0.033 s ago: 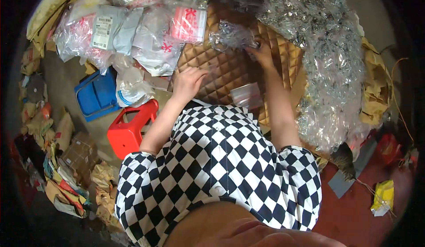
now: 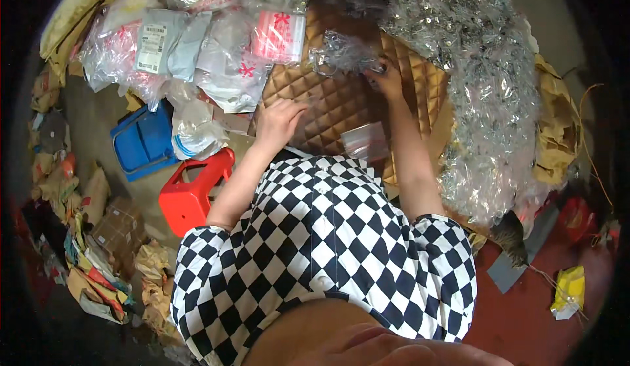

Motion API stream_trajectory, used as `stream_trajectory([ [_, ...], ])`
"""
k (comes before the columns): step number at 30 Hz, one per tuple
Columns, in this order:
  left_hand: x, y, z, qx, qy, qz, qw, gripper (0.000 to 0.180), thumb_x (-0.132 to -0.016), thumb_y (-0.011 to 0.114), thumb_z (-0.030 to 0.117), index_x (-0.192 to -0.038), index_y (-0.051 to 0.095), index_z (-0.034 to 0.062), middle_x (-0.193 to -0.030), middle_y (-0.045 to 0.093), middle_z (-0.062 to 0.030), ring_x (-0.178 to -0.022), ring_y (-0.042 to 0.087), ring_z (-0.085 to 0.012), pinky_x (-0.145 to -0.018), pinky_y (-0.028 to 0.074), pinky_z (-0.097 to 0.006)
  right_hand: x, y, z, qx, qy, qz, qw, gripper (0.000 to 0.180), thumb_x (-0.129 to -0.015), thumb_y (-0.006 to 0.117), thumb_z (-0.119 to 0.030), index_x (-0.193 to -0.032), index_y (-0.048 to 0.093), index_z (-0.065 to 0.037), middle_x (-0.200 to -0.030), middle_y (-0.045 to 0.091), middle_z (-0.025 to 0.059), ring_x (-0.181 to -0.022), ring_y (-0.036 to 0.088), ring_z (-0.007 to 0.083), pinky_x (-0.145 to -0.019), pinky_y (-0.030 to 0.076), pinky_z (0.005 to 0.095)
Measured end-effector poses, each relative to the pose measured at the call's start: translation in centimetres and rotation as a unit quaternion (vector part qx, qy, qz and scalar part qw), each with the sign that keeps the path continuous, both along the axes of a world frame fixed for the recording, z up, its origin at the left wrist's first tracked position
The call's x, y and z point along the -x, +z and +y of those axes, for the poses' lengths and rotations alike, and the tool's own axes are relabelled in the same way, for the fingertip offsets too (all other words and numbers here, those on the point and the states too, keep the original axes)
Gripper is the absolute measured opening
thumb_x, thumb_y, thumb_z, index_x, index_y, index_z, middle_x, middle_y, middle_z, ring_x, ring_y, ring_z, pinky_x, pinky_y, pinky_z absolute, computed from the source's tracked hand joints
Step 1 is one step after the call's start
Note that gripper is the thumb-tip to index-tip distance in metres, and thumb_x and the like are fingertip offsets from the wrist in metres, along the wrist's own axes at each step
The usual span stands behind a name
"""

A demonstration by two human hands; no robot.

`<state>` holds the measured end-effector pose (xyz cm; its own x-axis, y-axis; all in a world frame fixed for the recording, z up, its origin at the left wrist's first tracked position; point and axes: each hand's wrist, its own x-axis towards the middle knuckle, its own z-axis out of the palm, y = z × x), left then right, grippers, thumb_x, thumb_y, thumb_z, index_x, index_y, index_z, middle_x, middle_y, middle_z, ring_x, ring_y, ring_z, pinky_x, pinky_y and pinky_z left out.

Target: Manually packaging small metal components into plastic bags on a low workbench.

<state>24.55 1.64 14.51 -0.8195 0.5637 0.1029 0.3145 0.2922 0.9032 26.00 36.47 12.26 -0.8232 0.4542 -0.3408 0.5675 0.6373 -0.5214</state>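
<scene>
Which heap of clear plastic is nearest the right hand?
The small heap on the brown mat, close beside the right hand; the big heap lies farther off, along the mat's right.

"What lies against the right fingers [image 2: 388, 72]?"
"A loose heap of clear plastic packets [image 2: 342, 52]; shiny, crumpled, dark bits inside; far on the brown quilted cover [image 2: 423, 77]."
"And nearer?"
"A flat clear bag [image 2: 365, 141]; lying slightly askew."
</scene>
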Motion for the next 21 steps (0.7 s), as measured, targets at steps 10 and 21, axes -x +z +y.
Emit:
stream_trajectory([
  [10, 1.6, -0.9, 2.2, -0.035, -0.043, 0.028, 0.998, 0.036, -0.074, 0.063, -0.007, -0.108, 0.068, 0.0052, -0.105, 0.061, -0.0128, -0.101, 0.06, -0.0338, -0.087, 0.049, -0.04, -4.9, 5.5, -0.6, 0.482, -0.237, 0.108, 0.836, 0.044, -0.09, 0.069, -0.018, -0.13, 0.055, -0.005, -0.116, 0.064, 0.0049, -0.106, 0.062, 0.0169, -0.09, 0.049, 0.0309],
  [21, 0.6, 3.4, 6.9, -0.096, -0.402, -0.093, 0.906, 0.04, -0.072, 0.066, -0.007, -0.102, 0.075, 0.0173, -0.143, 0.042, -0.0181, -0.134, 0.037, -0.0378, -0.112, 0.031, -0.043, -3.4, 18.8, -10.2, -0.15, 0.355, -0.223, 0.895, 0.029, -0.073, 0.075, -0.019, -0.099, 0.073, -0.007, -0.084, 0.069, 0.016, -0.083, 0.068, 0.032, -0.075, 0.053, 0.04],
])
